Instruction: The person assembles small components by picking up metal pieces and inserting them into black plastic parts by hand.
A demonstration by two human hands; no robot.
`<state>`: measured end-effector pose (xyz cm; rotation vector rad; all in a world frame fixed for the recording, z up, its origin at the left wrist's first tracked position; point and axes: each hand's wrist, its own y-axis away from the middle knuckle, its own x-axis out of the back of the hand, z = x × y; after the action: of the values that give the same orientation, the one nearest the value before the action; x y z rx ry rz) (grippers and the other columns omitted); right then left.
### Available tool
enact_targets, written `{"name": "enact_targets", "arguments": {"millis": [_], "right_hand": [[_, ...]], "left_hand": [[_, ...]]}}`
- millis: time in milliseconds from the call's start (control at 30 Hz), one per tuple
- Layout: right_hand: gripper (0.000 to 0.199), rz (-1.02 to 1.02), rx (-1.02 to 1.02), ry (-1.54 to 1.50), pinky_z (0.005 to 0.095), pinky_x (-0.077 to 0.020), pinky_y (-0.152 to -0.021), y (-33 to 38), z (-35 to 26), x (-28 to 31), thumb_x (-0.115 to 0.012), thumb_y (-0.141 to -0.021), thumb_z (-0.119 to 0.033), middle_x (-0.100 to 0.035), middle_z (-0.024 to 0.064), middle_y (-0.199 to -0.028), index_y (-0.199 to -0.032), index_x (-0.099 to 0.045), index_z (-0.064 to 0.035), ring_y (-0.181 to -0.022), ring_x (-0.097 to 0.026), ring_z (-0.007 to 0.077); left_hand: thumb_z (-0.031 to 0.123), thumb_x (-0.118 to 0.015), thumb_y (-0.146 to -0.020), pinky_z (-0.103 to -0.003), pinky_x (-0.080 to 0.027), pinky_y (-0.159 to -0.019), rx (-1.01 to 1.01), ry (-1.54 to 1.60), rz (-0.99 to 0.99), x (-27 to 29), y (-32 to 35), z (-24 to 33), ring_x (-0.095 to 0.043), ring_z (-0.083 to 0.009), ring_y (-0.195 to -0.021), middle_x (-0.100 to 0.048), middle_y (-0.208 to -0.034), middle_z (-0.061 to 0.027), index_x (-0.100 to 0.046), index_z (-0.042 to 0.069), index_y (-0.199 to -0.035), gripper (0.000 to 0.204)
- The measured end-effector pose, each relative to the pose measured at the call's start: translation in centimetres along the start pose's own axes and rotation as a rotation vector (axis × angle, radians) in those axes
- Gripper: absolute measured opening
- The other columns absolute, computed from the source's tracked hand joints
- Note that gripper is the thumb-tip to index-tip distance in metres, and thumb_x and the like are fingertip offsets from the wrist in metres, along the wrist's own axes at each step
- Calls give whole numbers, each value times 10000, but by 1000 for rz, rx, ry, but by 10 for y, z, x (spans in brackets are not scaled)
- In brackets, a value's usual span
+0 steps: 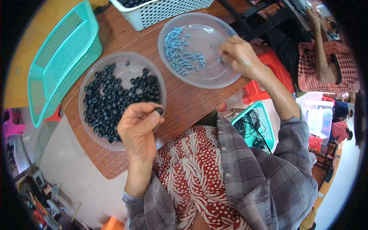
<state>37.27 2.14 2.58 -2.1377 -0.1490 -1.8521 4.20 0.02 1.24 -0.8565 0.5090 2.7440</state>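
Currently I see left hand (140, 124) pinching dark round bead (158, 110) near rim of clear round plastic bowl (123, 76); loose pinch could drop it. Right hand (241, 55) bunched over clear plastic basin (207, 42), tiny blue beads (178, 53) beside, hold unclear; wrist nudging rim might tip basin.

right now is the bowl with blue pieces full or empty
Partly filled: blue pieces mostly at left, much of the bowl bare.

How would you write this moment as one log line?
left hand: pinching black bead, over left tub | right hand: over right tub, near blue piece, grip unclear | left tub: black beads | right tub: blue pieces
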Motion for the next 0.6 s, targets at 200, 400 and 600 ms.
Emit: {"name": "enact_targets", "arguments": {"millis": [200, 400, 600], "right_hand": [[119, 177, -69, -733, 336, -446, -660, -20, -111, 18, -696, -691, -23, -581, 89, -717, -789, -629, -35, -717, -558, 268], [173, 495, 221, -847, 314, -435, -604, -34, -164, -2, -720, -644, 16, -609, 64, -774, -783, -628, -29, -713, -565, 238], [209, 638, 239, -762, 325, -425, -587, -33, -178, -25, -698, -626, 34, -605, 90, -804, -814, -636, -30, -699, -548, 240]], "left_hand": [[-59, -641, -793, -296, -526, -745, 40, 227, 51, 6, -3, -3, -631, -205, -765, -653, -927, -157, -607, -23, -919, 135], [-22, -646, -816, -292, -512, -749, 46, 343, 29, 3, -2, 2, -626, -195, -777, -656, -928, -121, -605, 2, -931, 124], [-8, -641, -827, -294, -482, -747, 37, 467, 52, 1, 6, 2, -602, -175, -770, -648, -911, -87, -598, 13, -969, 149]]}}
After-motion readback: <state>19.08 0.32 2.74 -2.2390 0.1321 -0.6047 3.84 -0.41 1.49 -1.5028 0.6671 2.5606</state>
